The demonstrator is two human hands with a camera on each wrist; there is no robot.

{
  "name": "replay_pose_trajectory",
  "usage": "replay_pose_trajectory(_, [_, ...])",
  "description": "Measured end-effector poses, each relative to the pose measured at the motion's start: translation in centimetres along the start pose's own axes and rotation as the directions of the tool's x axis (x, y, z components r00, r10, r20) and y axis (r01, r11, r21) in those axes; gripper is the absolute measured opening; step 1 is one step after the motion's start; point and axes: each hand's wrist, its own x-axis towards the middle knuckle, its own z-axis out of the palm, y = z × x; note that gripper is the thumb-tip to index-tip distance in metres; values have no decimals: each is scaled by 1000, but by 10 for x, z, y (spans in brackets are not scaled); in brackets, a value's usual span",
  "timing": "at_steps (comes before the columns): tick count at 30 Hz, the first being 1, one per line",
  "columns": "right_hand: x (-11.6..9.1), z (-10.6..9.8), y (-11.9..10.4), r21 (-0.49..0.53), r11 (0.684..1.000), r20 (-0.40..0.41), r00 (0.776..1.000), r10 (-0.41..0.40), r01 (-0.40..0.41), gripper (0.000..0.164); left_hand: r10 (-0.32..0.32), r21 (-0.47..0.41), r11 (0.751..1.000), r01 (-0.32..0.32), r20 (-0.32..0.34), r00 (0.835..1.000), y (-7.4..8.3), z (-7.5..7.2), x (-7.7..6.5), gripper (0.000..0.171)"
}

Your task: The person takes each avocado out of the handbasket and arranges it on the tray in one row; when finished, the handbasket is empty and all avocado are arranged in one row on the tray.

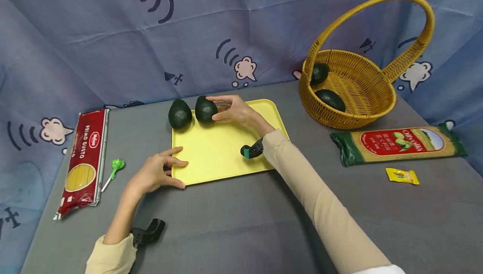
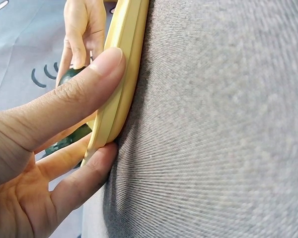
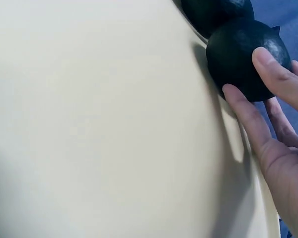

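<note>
Tray (image 1: 219,152), yellow, rectangular, low-rimmed; lies on the grey table (image 1: 226,228), midway between the side items.

Right avocado (image 1: 203,112), dark green; at the tray's far edge, left part, held by the right hand (image 1: 239,110), thumb and fingers set narrowly round it.

Left avocado (image 1: 180,115), dark green; at the tray's far left corner, just beside the right avocado. Whether the two touch, cannot tell.

Left hand (image 1: 154,172); grips the tray's near left corner, thumb on the near rim, fingers spread along the left side.

Black mounts, two: one at the left wrist (image 1: 149,233), one at the right (image 1: 253,150), the latter with a green tip.

Basket (image 1: 339,121), yellow wicker, tall handle; beyond the tray, to its right. Contains two more avocados (image 1: 331,100), both toward its left side.

Green pack (image 1: 403,144), pasta, red label; lies in front of the basket.

Sweet (image 1: 402,176), yellow wrapper; just nearer than the green pack.

Red pack (image 1: 84,156), lettered "PRIMO GUSTO"; far left of table.

Lollipop (image 1: 118,164), green wrapper, white stick; beside the red pack.

Backdrop (image 1: 196,51), blue printed cloth; behind the table.
</note>
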Motion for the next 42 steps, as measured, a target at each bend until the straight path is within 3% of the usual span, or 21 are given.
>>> replay_pose_trajectory(7, [3,-3,4,-32,998,20,999,-46,47,64,-3,-6,1000,3,5,1000,-1,0,0,55])
replay_pose_trajectory(19, [8,3,6,6,998,21,998,-57,57,65,-15,2,1000,15,6,1000,1,-1,-1,54])
replay_pose_trajectory(28, [4,-1,6,-29,997,12,997,-72,72,66,-9,19,1000,9,2,1000,2,-1,-1,54])
replay_pose_trajectory(42, [6,-1,9,26,997,5,997,-72,71,63,-7,13,1000,7,-13,1000,1,1,1,54])
